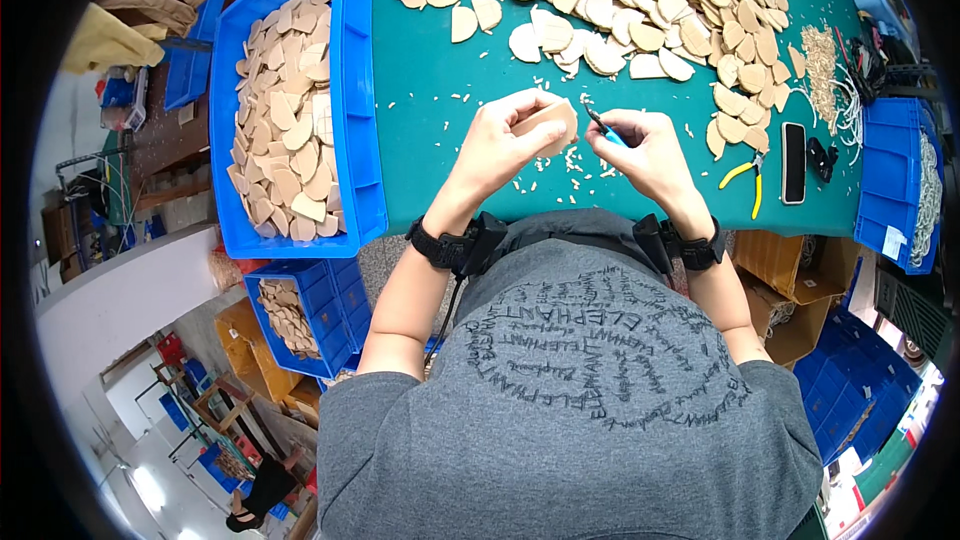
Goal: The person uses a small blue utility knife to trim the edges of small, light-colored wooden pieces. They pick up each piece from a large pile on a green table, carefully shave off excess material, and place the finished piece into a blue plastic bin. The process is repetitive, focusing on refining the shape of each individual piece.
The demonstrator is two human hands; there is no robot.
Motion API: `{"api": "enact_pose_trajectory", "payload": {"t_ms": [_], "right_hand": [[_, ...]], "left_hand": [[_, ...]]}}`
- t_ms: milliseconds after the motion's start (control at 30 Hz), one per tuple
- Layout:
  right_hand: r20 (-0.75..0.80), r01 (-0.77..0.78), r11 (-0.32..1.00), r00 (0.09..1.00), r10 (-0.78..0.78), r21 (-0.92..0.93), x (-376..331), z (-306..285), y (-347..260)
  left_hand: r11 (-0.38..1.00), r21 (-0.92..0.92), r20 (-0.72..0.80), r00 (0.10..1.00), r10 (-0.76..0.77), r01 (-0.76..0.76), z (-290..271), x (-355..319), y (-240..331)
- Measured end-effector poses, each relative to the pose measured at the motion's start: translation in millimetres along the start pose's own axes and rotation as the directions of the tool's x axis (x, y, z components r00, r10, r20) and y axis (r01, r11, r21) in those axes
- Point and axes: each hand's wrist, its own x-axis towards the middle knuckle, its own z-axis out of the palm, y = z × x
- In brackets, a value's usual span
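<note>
Over the green table (425, 150), the left hand (500, 147) slants toward one o'clock, pinching a tan piece (567, 121); the right hand (645, 155), toward eleven, clasps a blue-handled tool (612, 136).

A green work table (430, 70) carries a broad heap of flat, mostly half-round tan pieces (640, 5) across its far side, extending down toward the right. Small pale scraps (573, 168) are scattered over the near-central surface. Positioned at right are yellow-handled pliers (757, 190), a black rectangular device (793, 163), a small black item (822, 160), a pile of thin shavings (820, 65) and white cords (852, 105).
</note>
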Motion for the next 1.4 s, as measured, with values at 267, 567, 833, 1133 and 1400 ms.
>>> {"api": "enact_pose_trajectory", "payload": {"t_ms": [267,567,833,1133,1400], "right_hand": [[-0.028,-0.019,1.0,0.999,0.019,-0.018,3.5,-3.3,14.4],[-0.08,-0.129,0.991,0.989,0.126,-0.031,20.2,-14.9,30.5],[-0.176,-0.202,0.974,0.967,0.182,-0.099,36.0,-31.3,30.9],[-0.168,-0.241,0.965,0.96,0.223,-0.099,45.3,-33.2,42.0],[-0.125,-0.22,0.969,0.971,0.205,-0.114,43.1,-29.5,30.1]], "left_hand": [[0.985,0.148,-0.58,0.799,0.156,-0.085,-90.5,-24.7,7.5],[0.49,0.855,-0.5,0.527,0.687,0.171,-202.6,21.3,-13.6],[0.544,0.811,-0.323,0.94,0.109,0.216,-31.2,175.7,-109.6],[0.674,0.732,-0.166,0.985,0.039,0.097,-24.9,182.4,-123.3],[0.809,0.582,0.013,0.995,-0.103,0.077,-3.3,117.2,-107.8]]}}
